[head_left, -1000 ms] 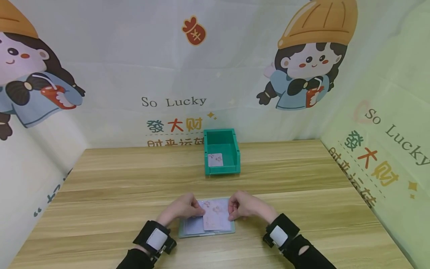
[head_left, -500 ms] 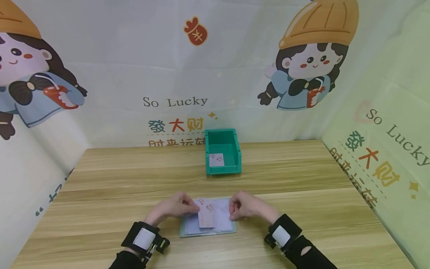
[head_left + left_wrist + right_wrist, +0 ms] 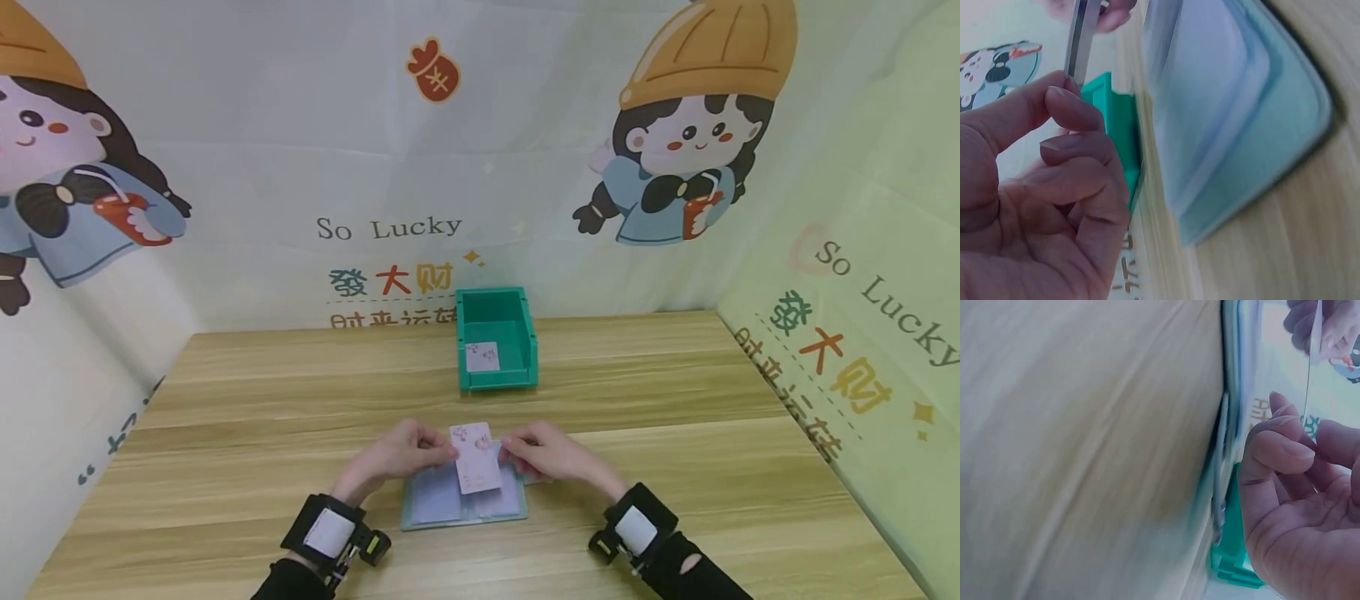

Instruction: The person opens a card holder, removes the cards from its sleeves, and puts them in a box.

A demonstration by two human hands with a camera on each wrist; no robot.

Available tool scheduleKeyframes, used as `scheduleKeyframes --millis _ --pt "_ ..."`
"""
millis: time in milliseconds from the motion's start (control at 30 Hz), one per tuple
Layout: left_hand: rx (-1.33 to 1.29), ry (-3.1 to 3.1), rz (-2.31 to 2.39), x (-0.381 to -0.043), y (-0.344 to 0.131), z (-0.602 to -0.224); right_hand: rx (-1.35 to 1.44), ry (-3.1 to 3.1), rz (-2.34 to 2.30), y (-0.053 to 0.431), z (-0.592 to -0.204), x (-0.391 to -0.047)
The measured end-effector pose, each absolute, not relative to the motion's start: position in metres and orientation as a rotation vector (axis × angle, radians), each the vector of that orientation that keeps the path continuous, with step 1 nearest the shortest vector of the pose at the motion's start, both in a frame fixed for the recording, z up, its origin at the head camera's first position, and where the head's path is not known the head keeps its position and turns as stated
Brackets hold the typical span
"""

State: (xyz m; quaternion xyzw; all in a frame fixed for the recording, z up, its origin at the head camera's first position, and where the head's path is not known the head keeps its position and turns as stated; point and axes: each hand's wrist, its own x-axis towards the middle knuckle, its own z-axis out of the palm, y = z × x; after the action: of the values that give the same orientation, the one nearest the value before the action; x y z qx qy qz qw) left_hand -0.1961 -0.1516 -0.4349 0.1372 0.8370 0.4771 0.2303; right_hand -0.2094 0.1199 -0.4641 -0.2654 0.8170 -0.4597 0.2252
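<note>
In the head view my left hand (image 3: 405,454) pinches the left edge of a small pink card (image 3: 477,458) with a floral print, tilted above an open pale-green card album (image 3: 437,496). The album's pages look like clear pockets. My right hand (image 3: 551,454) is at the card's right edge, its thumb and fingertips meeting there. In the left wrist view the card (image 3: 1084,37) shows nearly edge-on between my finger and thumb. A thin edge-on sheet, which looks like the card (image 3: 1309,375), runs to my right fingertips in the right wrist view.
Beyond the album a green open-front bin (image 3: 497,382) stands against the printed backdrop (image 3: 525,183). Another pink card (image 3: 482,357) lies inside it at the left. The wooden table (image 3: 247,433) reaches out to both sides.
The card first slid left in my left hand, then rose and swung right above the album. My right hand has left the album's right edge and come up to the card.
</note>
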Motion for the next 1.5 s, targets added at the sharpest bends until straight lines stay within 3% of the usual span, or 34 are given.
scheduleKeyframes --millis 467,1500 --pt "0.587 2.429 1.289 -0.199 -0.130 -0.449 -0.595 2.352 -1.369 0.115 -0.460 -0.207" --pt "0.515 2.630 0.980 -0.187 -0.110 -0.462 -0.595 2.554 -1.302 0.131 -0.428 -0.239"
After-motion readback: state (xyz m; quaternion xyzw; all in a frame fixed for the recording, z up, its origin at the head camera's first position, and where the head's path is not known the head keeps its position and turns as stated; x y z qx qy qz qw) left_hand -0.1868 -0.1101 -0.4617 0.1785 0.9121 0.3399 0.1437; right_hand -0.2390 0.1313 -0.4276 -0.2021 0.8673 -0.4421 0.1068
